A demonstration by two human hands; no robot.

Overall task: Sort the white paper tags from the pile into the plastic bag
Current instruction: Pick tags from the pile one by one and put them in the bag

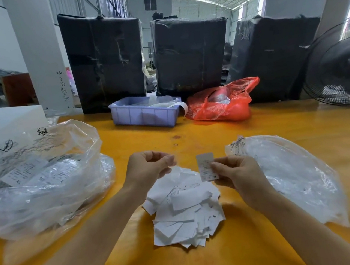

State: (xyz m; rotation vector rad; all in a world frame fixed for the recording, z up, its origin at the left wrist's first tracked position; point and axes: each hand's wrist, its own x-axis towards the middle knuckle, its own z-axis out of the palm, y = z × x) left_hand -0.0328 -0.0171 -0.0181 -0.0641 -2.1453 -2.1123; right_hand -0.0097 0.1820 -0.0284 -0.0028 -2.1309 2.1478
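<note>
Your table [210,262]: glossy orange-yellow. Pile of tags [185,209] before you: white, faint grey print, black S marks here and there. Tag [206,166] you hold: white, grey print, black M at bottom. Plastic bag [293,178] at your right: clear, milky white. Big bag [37,181] at your left: clear, black printed marks. Bin [144,114]: pale lilac-blue. Far bag [221,103]: translucent red-orange. Wrapped bales [103,59]: black. Fan [340,64]: black.

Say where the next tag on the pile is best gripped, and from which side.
Probably a free corner of the top tag on the pile, pinched from above. It lies flat among overlapping tags, so only a raised edge gives purchase. The left hand looks free; the right hand holds a tag.
</note>
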